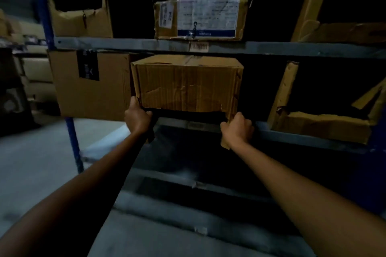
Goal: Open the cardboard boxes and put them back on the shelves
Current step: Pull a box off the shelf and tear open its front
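At the front of the middle shelf (292, 131), a worn cardboard box (188, 83) sits raised at its near edge, a dark gap showing under it, held by both hands at its lower corners. The left hand (137, 118) has its grip clamped on the lower left corner; the right hand (237, 127) has its grip clamped on the lower right corner, over a torn flap hanging there. Whether the box is going in or coming out cannot be told from this alone; its top looks closed, so I judge it is being drawn off the shelf to be opened. The next move calls for an even pull with both hands, keeping the box level and clear of the upper shelf (292, 49) rail just above it. Counted: two hands, one held box, one labelled box (198, 20) above, and four other open or torn boxes around them.
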The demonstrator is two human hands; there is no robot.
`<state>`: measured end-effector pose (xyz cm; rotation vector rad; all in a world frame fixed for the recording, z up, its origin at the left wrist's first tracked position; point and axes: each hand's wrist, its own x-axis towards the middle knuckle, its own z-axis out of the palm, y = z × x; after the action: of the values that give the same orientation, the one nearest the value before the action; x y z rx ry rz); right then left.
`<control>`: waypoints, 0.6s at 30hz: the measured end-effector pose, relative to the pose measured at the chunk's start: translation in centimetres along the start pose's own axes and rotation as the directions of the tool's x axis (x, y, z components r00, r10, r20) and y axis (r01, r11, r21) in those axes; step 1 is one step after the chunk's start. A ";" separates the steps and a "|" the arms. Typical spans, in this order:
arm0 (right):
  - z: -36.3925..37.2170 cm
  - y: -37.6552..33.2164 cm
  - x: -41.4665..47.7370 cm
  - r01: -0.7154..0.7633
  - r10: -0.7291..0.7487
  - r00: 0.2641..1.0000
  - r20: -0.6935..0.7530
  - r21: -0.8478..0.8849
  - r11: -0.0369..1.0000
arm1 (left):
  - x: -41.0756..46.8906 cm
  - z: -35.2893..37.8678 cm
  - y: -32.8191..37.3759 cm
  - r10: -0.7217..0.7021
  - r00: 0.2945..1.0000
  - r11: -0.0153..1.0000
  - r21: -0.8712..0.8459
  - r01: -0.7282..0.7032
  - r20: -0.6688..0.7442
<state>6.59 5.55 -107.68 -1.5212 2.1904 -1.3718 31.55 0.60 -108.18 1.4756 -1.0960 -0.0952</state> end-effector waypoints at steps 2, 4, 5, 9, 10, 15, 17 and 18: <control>-1.2 -0.5 -0.5 -0.072 0.069 0.994 0.082 0.025 0.997 | -1.3 -1.6 1.3 -0.093 0.995 0.995 -0.026 0.094 0.027; -2.7 -1.4 -0.9 -0.108 0.107 0.980 0.171 -0.003 0.994 | -2.6 -3.3 3.1 -0.204 0.977 0.978 -0.039 0.206 0.053; -3.4 -1.8 -1.3 -0.117 0.115 0.972 0.206 -0.007 0.993 | -3.4 -4.4 4.0 -0.252 0.966 0.967 -0.034 0.254 0.061; -6.7 -2.9 -3.5 -0.164 0.159 0.942 0.297 -0.009 0.986 | -6.1 -9.2 7.5 -0.328 0.943 0.944 0.062 0.324 0.062; -7.5 -2.9 -4.3 -0.182 0.178 0.930 0.320 -0.020 0.983 | -6.9 -10.4 8.2 -0.340 0.939 0.939 0.081 0.335 0.059; -12.6 -2.9 -8.2 -0.295 0.289 0.873 0.392 -0.047 0.954 | -11.9 -15.4 12.1 -0.425 0.905 0.894 0.160 0.417 0.015; -15.2 -2.5 -10.1 -0.310 0.298 0.850 0.434 -0.046 0.950 | -14.1 -17.4 13.5 -0.475 0.880 0.863 0.182 0.471 -0.020; -16.8 -2.5 -10.9 -0.306 0.295 0.842 0.451 -0.050 0.951 | -15.1 -18.4 14.5 -0.495 0.868 0.851 0.178 0.494 -0.042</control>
<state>3.97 24.06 -100.15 -1.2559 1.9928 -0.8364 26.73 26.61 -99.50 1.9030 -0.7154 -0.3688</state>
